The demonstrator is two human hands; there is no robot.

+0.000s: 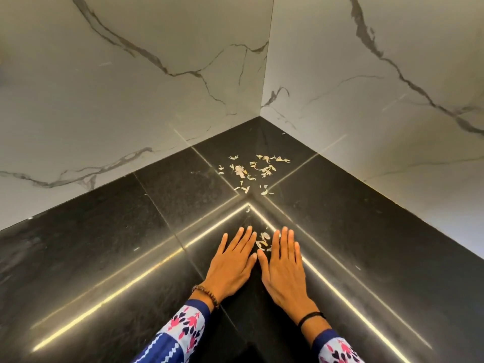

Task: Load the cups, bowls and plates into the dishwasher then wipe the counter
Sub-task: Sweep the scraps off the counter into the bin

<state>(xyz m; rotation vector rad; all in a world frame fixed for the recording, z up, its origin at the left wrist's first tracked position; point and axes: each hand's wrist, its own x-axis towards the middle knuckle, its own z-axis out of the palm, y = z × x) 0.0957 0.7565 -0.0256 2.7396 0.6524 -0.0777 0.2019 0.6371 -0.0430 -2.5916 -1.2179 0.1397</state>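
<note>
Counter (104, 244): black polished stone, running back into an inside corner between two white, grey-veined walls (131, 87). Bright strips of light reflect off its surface.

Left hand (231, 268) and right hand (284, 271): both lie palm down on the stone at the near middle of the view, side by side. Fingers are straight and held close together, gripping nothing. Thumb tips point inward toward each other; whether they touch cannot be told.

Small heap of flakes (263, 241): pale, lying on the counter between the two sets of fingers, just beside the right index finger.

Scattered flakes (251, 171) (thin, curled, papery in look): spread over the stone further back toward the corner, well apart from both hands.

Wrists: beaded bracelet (207, 294) on the left, thin black band (311, 317) on the right.

Left sleeve (183, 328) and right sleeve (337, 349): blue and white with a pink flower print, ending at the wrists.
</note>
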